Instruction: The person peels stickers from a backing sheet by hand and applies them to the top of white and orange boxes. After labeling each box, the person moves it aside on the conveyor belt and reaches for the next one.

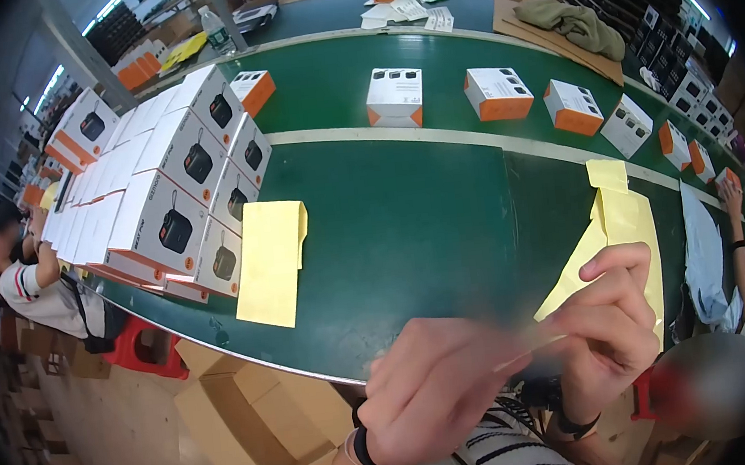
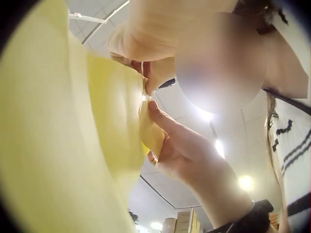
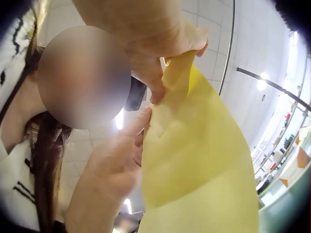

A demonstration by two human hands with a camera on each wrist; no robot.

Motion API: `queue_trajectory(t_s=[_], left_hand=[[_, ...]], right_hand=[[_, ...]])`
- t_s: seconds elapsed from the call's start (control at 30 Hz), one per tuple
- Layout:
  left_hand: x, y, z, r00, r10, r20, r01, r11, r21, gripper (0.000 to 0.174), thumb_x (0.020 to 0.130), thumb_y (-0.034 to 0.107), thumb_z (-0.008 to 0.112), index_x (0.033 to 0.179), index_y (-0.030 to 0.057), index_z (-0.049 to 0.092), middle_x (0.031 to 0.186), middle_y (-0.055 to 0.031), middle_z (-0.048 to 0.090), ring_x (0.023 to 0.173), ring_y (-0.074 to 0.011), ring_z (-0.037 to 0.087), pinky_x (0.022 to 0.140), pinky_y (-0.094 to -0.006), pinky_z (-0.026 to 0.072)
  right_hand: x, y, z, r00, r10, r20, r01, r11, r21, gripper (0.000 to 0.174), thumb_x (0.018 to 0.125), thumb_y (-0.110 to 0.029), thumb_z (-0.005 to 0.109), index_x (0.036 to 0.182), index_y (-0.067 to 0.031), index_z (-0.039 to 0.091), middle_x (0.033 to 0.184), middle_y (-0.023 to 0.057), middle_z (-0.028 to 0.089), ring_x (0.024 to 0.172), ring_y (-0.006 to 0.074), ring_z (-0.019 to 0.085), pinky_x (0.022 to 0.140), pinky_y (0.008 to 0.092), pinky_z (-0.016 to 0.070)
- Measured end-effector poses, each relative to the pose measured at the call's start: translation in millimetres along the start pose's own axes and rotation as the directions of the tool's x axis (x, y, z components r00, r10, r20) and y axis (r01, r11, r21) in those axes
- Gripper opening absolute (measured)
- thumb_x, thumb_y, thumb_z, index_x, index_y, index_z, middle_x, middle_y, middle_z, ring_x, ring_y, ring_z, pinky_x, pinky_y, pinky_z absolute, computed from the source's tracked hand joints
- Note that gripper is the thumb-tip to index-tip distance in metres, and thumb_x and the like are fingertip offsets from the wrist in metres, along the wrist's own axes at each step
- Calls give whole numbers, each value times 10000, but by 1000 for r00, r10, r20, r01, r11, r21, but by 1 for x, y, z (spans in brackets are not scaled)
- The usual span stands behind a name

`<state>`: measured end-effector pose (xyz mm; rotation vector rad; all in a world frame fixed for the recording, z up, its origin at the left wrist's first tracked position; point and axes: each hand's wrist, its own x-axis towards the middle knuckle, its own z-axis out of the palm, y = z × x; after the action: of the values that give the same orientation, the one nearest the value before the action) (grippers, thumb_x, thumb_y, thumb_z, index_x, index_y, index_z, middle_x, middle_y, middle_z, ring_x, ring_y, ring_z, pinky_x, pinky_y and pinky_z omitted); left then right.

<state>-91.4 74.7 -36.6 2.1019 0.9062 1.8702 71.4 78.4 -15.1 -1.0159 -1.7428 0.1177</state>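
Both hands are raised close together in front of the body, fingertips meeting at the edge of a thin yellow sheet (image 1: 627, 217). My right hand (image 1: 610, 326) grips its narrow end between thumb and curled fingers. Right beside that grip, my left hand (image 1: 446, 387) pinches at the same edge. A thin pale strip (image 2: 143, 68) shows at the left fingertips in the left wrist view. The wide part of the sheet (image 3: 194, 160) hangs down from the hands in the right wrist view. Another folded yellow sheet (image 1: 270, 269) lies on the green table (image 1: 389, 222).
White-and-orange boxes (image 1: 164, 212) stand stacked at the table's left end. Several single boxes (image 1: 395, 96) are spaced along the green strip beyond. An open carton (image 1: 261, 422) and a red stool (image 1: 146, 344) are below. Other people work at left (image 1: 42, 291) and right.
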Motion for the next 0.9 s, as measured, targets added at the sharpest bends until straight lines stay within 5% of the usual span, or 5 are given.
queue_trajectory(t_s=[0.5,0.57,0.73,0.8,0.9], left_hand=[[-2,3,-2,976,-216,2,214,967,-137,162,753,-70,712,905,-46,662,784,-143,650,612,-155,562,552,-250,442],[6,10,-8,843,-507,183,538,800,-263,158,813,-48,692,958,-72,633,873,-183,663,725,-179,620,643,-269,499],[-9,8,7,749,-641,165,585,525,-618,133,864,-52,640,987,-85,602,934,-213,668,852,-225,652,773,-302,523],[-8,8,9,744,-649,158,586,519,-622,126,867,-68,624,988,-87,595,946,-219,669,865,-238,656,794,-307,523],[-8,5,11,877,-473,79,451,757,-474,139,848,-102,598,987,-92,588,961,-231,666,872,-237,648,800,-300,514]], right_hand=[[0,-6,-4,990,-143,1,138,951,-275,334,560,-179,836,883,-186,750,820,-10,632,957,268,500,849,379,385],[-6,-4,3,956,-234,-177,152,910,-385,346,576,-177,838,907,-207,741,815,-20,614,978,260,487,851,357,367],[-13,-11,1,967,-253,-33,204,844,-496,354,563,-145,844,903,-161,746,798,23,600,917,227,517,769,328,407],[-8,-7,10,999,-35,-28,35,999,-9,366,552,-58,829,906,-56,734,813,54,619,763,216,562,640,299,438],[-7,-1,13,994,-92,-55,98,988,116,349,571,33,798,904,36,696,824,106,636,666,205,593,559,262,445]])
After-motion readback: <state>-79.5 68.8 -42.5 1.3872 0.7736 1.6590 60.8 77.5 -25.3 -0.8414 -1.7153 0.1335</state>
